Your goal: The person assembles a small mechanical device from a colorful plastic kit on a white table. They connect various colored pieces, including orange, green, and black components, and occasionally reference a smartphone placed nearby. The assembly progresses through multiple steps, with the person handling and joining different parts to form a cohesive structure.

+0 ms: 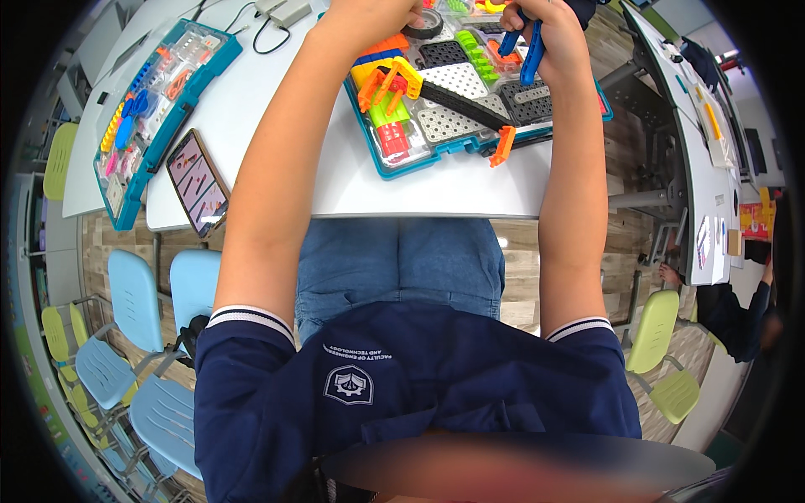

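My left hand (373,21) reaches over the building-set tray at the top edge, its fingers curled and partly cut off by the frame. A dark wheel (425,27) is right beside its fingertips; whether they grip it I cannot tell. My right hand (553,33) is closed around a blue forked plastic piece (532,54) with two prongs pointing down. Below the hands lies the teal-edged tray (394,173) of building parts. Across it rests a black beam (464,104) with yellow and orange pieces (394,82) at one end and an orange piece (502,147) at the other.
A second teal case (126,214) of small colourful parts lies at the left of the white table (352,197). Between the cases is a phone (198,183) with a lit screen. Blue chairs (134,302) stand left, a green chair (654,331) right, near another person (738,310).
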Tool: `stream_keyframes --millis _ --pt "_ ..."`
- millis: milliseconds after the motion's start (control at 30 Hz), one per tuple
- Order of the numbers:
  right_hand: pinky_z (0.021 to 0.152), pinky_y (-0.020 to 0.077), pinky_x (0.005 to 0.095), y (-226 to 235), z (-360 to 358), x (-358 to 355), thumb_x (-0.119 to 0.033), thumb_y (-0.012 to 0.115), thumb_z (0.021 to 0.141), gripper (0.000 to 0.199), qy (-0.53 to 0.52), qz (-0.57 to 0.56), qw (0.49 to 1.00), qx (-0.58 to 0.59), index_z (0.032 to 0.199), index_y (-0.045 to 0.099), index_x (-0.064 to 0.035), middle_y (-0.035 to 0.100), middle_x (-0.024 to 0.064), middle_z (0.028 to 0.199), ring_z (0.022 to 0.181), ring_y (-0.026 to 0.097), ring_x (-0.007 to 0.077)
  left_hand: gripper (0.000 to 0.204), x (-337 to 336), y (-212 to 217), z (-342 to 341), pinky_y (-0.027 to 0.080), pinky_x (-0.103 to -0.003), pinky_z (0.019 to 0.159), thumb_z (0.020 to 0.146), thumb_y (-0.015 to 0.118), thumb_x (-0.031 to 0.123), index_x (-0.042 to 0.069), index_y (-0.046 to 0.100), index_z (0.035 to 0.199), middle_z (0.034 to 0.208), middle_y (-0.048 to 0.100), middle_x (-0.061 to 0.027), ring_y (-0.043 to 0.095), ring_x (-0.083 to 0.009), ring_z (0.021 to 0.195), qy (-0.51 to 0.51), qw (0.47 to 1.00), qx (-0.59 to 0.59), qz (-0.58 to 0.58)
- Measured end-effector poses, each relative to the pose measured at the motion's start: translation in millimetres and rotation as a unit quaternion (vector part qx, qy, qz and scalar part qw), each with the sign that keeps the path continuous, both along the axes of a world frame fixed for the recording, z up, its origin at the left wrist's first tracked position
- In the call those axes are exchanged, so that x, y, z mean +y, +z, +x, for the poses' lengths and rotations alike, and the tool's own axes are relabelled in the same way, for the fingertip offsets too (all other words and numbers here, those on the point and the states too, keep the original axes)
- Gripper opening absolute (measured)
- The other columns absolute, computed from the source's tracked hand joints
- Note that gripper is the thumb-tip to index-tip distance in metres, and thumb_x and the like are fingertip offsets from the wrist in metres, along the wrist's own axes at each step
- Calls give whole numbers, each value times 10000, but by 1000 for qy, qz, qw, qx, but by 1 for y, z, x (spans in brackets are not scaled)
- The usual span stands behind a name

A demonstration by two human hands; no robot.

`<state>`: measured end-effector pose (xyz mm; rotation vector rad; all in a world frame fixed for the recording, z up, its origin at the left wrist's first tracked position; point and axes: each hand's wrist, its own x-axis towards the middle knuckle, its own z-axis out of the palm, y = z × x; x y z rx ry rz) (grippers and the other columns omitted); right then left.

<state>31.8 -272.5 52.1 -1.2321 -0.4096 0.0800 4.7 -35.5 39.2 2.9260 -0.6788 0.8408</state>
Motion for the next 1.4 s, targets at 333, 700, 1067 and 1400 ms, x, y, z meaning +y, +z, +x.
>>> stream_keyframes --millis 333,700,1067,1400 --pt "535 382 226 0 -1 -1 -89 668 956 107 -20 -104 994 -6 885 668 -10 595 9 690 582 510 79 158 1 4 -4 484 -472 877 706 786 240 95 776 766 900 742 -127 653 -324 948 -29 999 20 -37" --pt "541 353 214 -1 0 0 -120 700 948 116 -37 -143 988 -53 855 699 -52 623 -21 713 587 469 44 248 16 -4 30 536 -285 816 958 719 190 -32 767 1056 1030 770 -82 700 -133 903 -150 784 184 -574" --pt "537 339 218 -2 -1 1 -163 718 943 147 -48 -193 978 -61 839 706 -61 571 -39 663 576 462 43 237 7 -6 29 525 -245 798 980 716 169 -23 758 1111 1005 762 -50 671 -93 896 -193 737 218 -610" --pt "545 364 215 -1 -3 2 -154 706 950 143 -41 -170 984 -26 846 693 -57 588 -22 673 581 495 57 496 -2 -9 30 527 -245 794 927 779 150 33 601 1375 1051 742 -57 645 -83 918 -279 684 241 -629"
